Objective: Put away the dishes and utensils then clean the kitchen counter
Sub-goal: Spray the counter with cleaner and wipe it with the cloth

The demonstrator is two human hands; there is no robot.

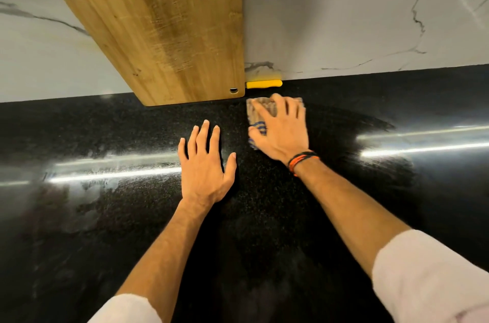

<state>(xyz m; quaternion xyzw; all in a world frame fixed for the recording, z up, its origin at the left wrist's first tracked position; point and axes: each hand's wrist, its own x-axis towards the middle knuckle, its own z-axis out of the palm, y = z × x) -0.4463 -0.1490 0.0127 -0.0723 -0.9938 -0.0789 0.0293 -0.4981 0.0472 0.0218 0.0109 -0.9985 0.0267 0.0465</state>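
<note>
My right hand (281,128) presses a folded beige cloth (255,111) with blue stripes flat onto the black speckled counter (264,203), close to the back wall. Its fingers are spread and nearly straight over the cloth. My left hand (205,164) rests flat on the counter with fingers spread, just left of the cloth, holding nothing. Wet wipe streaks show on the counter to the right of the cloth.
A large wooden cutting board (164,29) leans against the marble backsplash (357,10), its bottom edge on the counter just beyond my hands. A yellow handle (264,83) pokes out from behind the board's right corner, along the wall.
</note>
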